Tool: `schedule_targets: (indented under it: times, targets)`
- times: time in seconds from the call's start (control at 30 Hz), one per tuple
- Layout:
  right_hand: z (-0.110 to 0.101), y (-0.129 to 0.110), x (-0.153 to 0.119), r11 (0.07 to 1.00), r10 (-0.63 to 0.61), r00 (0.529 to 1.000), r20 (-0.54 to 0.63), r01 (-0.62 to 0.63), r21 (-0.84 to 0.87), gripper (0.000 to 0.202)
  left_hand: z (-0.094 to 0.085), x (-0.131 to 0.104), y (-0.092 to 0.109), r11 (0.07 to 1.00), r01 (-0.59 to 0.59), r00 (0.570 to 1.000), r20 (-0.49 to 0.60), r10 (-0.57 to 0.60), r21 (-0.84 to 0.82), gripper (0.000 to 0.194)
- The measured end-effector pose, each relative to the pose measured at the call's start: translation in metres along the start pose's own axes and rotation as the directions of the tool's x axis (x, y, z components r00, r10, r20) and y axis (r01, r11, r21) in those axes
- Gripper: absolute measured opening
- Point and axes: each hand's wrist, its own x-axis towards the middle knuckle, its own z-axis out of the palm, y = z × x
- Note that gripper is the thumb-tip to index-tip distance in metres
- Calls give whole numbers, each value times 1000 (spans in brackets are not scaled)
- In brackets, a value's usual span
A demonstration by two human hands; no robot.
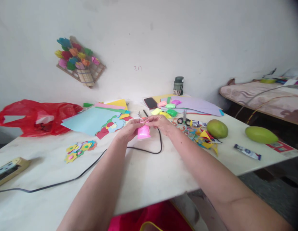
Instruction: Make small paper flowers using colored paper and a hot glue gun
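Note:
Both hands meet over the middle of the white table, pinching the top of a small packet of bright pink clay (144, 132). My left hand (131, 129) grips its upper left edge, and my right hand (160, 123) closes on its upper right edge. The packet hangs below the fingertips, above the tabletop. Just beyond lie more small packets: yellow (156, 111), green (172, 112), light green (170, 105), peach (162, 103) and purple (176, 102). A black cable (144, 150) curves under and around the hands.
Scissors (184, 120), paper scraps (204, 136), two green mangoes (217, 128) and a glue tube (247, 151) lie on the right. Leftward are blue paper (88, 122), paper flowers (79, 150), a red plastic bag (43, 115) and a power strip (10, 168). A phone (150, 103) and bottle (178, 85) stand farther back.

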Motion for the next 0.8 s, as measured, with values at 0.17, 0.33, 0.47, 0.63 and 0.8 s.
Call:
schedule_targets:
  times: [0.17,0.33,0.47,0.63,0.8]
  targets:
    - [-5,-1,-1,997,44,998,45,-47,56,21,3,-2,3,998,28,995,98,-22,-63,26]
    - [-10,1,-1,996,68,988,138,-75,46,23,2,-4,3,998,61,986,159,-56,-31,24]
    - [-12,2,1,994,42,993,111,-53,91,21,2,-4,3,998,60,988,146,-56,-22,25]
    - [-18,6,6,973,27,996,-91,-5,232,19,1,-4,2,999,41,996,74,-41,5,24]
    - [-16,3,6,950,63,994,-89,-33,311,13,1,-2,-1,1000,0,1000,-3,0,24,28]
